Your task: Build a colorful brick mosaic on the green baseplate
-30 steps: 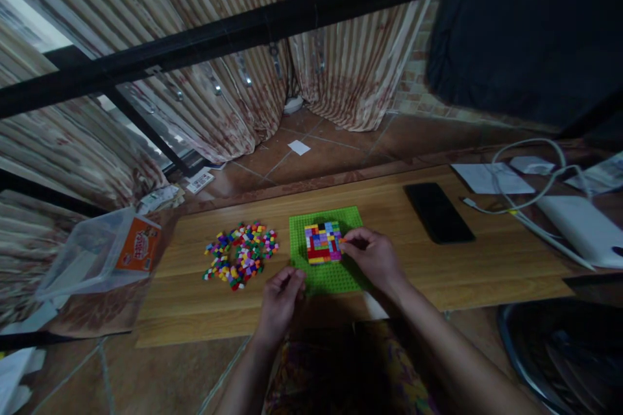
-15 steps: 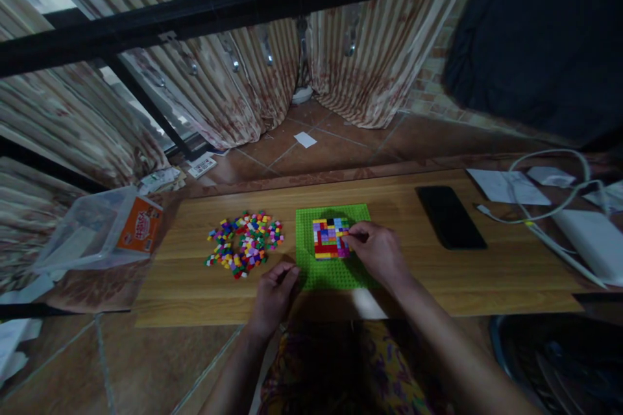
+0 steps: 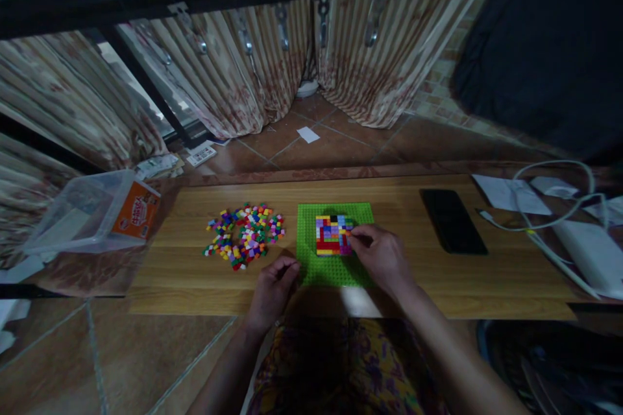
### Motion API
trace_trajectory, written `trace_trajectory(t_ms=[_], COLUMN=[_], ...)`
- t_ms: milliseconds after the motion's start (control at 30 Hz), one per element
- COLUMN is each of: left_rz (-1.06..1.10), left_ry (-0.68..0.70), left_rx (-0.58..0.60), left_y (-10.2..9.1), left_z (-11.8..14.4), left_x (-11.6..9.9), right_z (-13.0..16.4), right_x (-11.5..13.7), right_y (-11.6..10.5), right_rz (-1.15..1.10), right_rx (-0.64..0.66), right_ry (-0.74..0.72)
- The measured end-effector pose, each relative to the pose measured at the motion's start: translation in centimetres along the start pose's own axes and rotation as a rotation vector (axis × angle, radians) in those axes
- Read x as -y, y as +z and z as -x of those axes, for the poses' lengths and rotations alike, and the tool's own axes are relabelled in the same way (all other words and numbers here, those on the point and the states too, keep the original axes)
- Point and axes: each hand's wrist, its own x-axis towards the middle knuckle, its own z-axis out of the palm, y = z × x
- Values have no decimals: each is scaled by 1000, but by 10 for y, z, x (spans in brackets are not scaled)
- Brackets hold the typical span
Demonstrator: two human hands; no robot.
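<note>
Touching the patch: my right hand [image 3: 383, 257] comes in from the right, its thumb and forefinger gathered at the near-right side of the brick patch [image 3: 333, 235]; whether they pinch one small brick or only press against the edge, I cannot tell from up here.
Left hand: my left hand [image 3: 271, 286] sits just beside the plate's left edge, fingers curled, thumb tip near forefinger tip; I can't make out whether the tips meet or hold anything.
Brick patch: it lies on the green baseplate [image 3: 314, 272], a little toward the far side, bare studs showing to its left and on the near side; a black brick [image 3: 333, 218] shows on its far edge.
Loose bricks: the loose bricks [image 3: 253, 233] are spread in a ragged ring on the wooden table [image 3: 195, 295], left of the plate and beyond my left hand.
Farther right: a black phone [image 3: 453, 221] lies well apart from my right hand.
Fitting: I'd judge the work at that edge to need a square approach, studs lined up first, then a straight downward push with one fingertip; sideways pressure could nudge neighbouring bricks.
Steadying: to my mind, the left fingertips would serve well resting on the plate's near-left corner against sliding.
Sightline: my right fingers cover part of that edge, so I'd favour a higher wrist.
</note>
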Motion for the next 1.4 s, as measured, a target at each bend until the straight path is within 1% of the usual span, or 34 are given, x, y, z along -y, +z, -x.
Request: trace_trajectory(t_ms=[200,367,533,600,767,833,900,1033,1200,1400], left_rz=[-22,-10,5,10,12,7,11,19,16,44], left_ry=[13,10,4,10,34,35,41,59,74,62], left_rx=[-2,-22,-14,-4,14,17,13,22,24,30], left_y=[0,2,1,1,0,0,-1,-2,-1,0], left_z=[0,2,2,1,0,-1,-1,-2,-1,1], left_x=[-1,-5,-1,0,4,6,10,14,8,6], right_z=[4,6,3,-1,-13,-15,-16,-12,-11,-15], right_x=[-1,-2,1,3,11,14,16,17,14,14], right_y=[4,5,-1,-5,-14,-17,-19,-21,-17,-13], right_rz=[-73,-60,138,242,477,532,559,508,389,267], right_rx=[-19,-42,-36,2,147,173,162,122,115,104], right_ry=[29,0,-92,-116,-173,-200,-203,-183,-181,-94])
